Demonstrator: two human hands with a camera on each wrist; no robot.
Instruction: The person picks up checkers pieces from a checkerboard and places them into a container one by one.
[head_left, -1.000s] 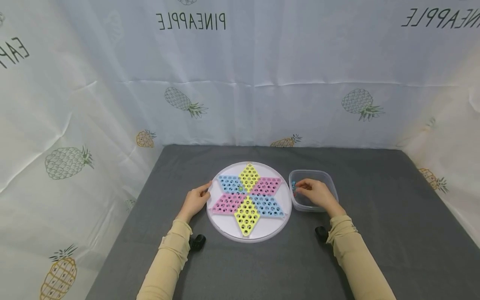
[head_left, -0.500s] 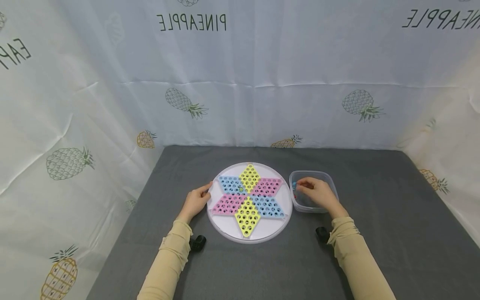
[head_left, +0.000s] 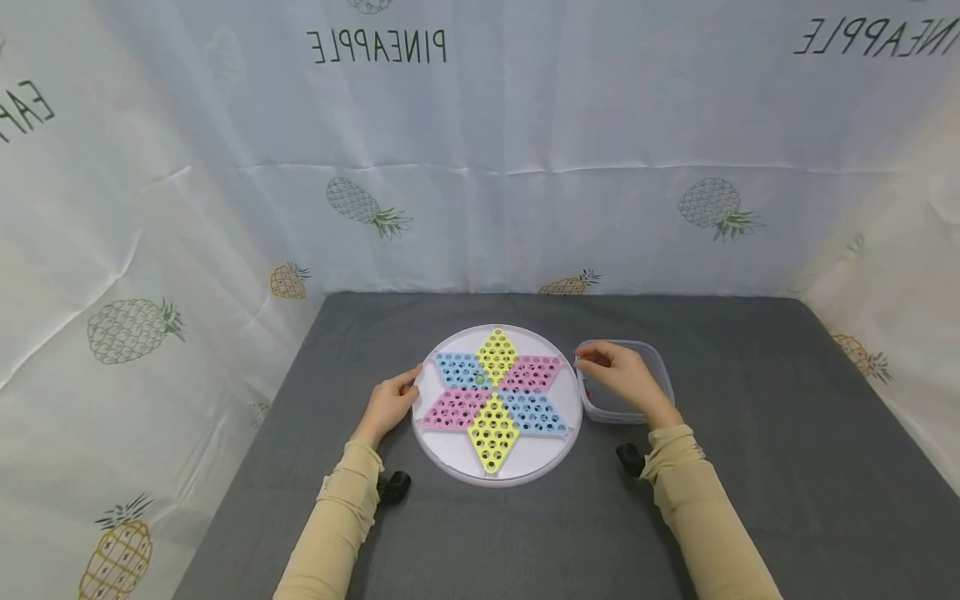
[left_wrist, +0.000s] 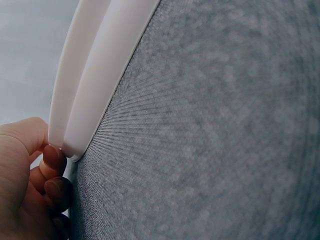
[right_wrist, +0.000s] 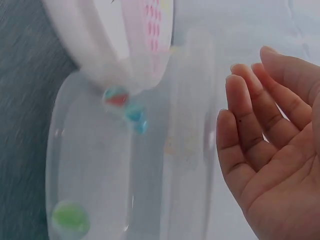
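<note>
A round white Chinese checkers board (head_left: 442,454) with a yellow, pink and blue star lies on the dark cloth. One green marble (head_left: 480,378) sits in its upper-left blue point. My left hand (head_left: 390,406) holds the board's left rim (left_wrist: 100,75) with the fingertips. To the right of the board stands a clear plastic box (head_left: 663,367); my right hand (head_left: 624,375) hovers over its left side, fingers bent and thumb near the index finger. Whether a marble is between those fingertips is hidden. Blue marbles (right_wrist: 135,114), a red-and-blue marble (right_wrist: 116,97) and a blurred green marble (right_wrist: 71,219) show in the box.
Dark grey cloth (head_left: 525,533) covers the table. A pale curtain (head_left: 480,225) with pineapple prints hangs behind and at both sides. Black wrist devices (head_left: 630,459) sit under both forearms.
My right hand has risen from inside the box and shifted left to its edge beside the board. My left hand stays at the board's rim.
</note>
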